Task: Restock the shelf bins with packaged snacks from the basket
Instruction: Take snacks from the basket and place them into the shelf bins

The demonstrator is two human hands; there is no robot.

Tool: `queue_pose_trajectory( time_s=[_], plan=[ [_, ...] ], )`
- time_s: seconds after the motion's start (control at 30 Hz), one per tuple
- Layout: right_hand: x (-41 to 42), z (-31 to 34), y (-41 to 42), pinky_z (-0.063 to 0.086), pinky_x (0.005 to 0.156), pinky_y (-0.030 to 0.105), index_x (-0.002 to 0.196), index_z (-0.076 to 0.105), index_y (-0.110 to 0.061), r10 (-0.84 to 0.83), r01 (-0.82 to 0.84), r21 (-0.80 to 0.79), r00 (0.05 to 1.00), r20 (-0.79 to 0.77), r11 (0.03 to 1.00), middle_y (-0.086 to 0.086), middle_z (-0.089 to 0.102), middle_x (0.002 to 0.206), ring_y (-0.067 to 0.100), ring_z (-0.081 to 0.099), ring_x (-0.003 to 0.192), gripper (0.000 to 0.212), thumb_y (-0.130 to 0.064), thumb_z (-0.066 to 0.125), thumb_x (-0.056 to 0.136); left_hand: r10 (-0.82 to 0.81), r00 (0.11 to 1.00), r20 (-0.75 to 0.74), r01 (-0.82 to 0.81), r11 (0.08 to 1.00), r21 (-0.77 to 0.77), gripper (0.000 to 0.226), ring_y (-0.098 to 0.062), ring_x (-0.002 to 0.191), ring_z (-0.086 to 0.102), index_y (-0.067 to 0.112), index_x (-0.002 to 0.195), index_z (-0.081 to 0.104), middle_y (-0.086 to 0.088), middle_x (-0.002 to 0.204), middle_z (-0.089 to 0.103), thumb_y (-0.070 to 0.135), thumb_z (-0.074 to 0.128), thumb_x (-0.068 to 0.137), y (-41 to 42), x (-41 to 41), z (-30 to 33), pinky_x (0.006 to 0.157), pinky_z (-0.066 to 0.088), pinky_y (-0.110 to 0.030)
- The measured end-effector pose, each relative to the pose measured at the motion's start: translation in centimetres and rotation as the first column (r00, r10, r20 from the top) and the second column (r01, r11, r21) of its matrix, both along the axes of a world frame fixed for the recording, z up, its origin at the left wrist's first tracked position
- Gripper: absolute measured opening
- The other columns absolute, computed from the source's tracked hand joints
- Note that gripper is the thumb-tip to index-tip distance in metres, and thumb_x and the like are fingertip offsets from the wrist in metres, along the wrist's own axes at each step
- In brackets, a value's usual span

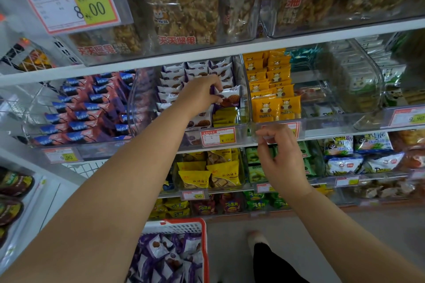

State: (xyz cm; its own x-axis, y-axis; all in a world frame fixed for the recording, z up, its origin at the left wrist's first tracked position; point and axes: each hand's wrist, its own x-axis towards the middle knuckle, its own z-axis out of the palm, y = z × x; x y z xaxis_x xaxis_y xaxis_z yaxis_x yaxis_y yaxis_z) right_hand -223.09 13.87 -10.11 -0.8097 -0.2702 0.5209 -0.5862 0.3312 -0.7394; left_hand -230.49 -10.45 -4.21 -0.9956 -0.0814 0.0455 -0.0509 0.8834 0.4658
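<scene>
While my left hand (199, 92) is up in the clear bin (243, 89) in the middle of the shelf, I should slide the snack pack (230, 96) down so it stands in line with the other white and purple packs (197, 69). My fingers (215, 99) are curled around the pack and pinch its left edge. I think I should push it in gently so it does not bend or tip, with the picture side facing out like the rest. This bin looks nearly full, so I must find a gap first.

My left arm (110, 181) reaches up and forward, long and nearly straight, from the bottom left corner.

Down below, the red basket (202, 227) sits on the floor with many more purple packs (165, 255) inside, so there is still a lot to do.

Over to the side, my right hand (279, 156) is lower, just in front of the shelf edge near the yellow cow packs (276, 103). Its fingers are loosely bent and hold nothing. It could help steady the bin.
</scene>
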Motion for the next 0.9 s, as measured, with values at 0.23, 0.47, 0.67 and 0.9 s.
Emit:
queue_pose_trajectory(
  time_s=[0.23,0.47,0.67,0.9],
  plan=[
    [0.2,0.2,0.1,0.052,0.078,0.034,0.104,0.060,-0.006,0.007,-0.007,-0.010,1.000,0.006,1.000,-0.003,0.057,0.102,0.014,0.054,0.095,0.023,-0.020,0.047,0.093,-0.022,0.999,0.049,0.034,0.961,-0.276,0.026,-0.023,0.128,0.037,0.026,0.104,0.065,0.001,0.127,0.050,0.035,0.076,0.081,0.7,0.2,-0.2,0.101,0.033,-0.041],
    [0.5,0.6,0.0,0.053,0.079,0.035,0.104,0.060,-0.007,0.021,-0.021,-0.008,1.000,0.020,1.000,0.001,0.058,0.104,0.015,0.055,0.096,0.023,-0.022,0.046,0.093,0.036,0.998,0.059,-0.015,0.948,-0.318,0.029,-0.025,0.132,0.033,0.028,0.106,0.064,-0.001,0.127,0.049,0.034,0.075,0.080,1.5,0.3,-0.4,0.107,0.030,-0.046],
    [1.1,1.1,-1.0,0.045,0.078,0.018,0.106,0.055,-0.016,0.062,-0.062,-0.012,0.998,-0.003,0.998,-0.010,0.052,0.101,0.010,0.053,0.094,0.013,-0.015,0.051,0.094,0.031,0.998,0.063,-0.017,0.978,-0.208,0.037,-0.027,0.128,0.039,0.027,0.111,0.062,-0.003,0.132,0.050,0.038,0.078,0.079,1.2,1.4,1.1,0.098,0.034,-0.040],
    [4.8,0.0,-4.4,0.048,0.070,0.016,0.105,0.059,-0.020,0.281,-0.289,0.000,0.930,0.238,0.957,-0.014,0.060,0.090,0.004,0.058,0.081,0.013,-0.015,0.057,0.093,0.105,0.894,-0.436,-0.069,0.993,0.098,0.011,-0.017,0.102,0.056,0.014,0.100,0.069,0.003,0.102,0.065,0.020,0.062,0.092,1.8,13.0,0.4,0.086,0.044,-0.028]
  ],
)
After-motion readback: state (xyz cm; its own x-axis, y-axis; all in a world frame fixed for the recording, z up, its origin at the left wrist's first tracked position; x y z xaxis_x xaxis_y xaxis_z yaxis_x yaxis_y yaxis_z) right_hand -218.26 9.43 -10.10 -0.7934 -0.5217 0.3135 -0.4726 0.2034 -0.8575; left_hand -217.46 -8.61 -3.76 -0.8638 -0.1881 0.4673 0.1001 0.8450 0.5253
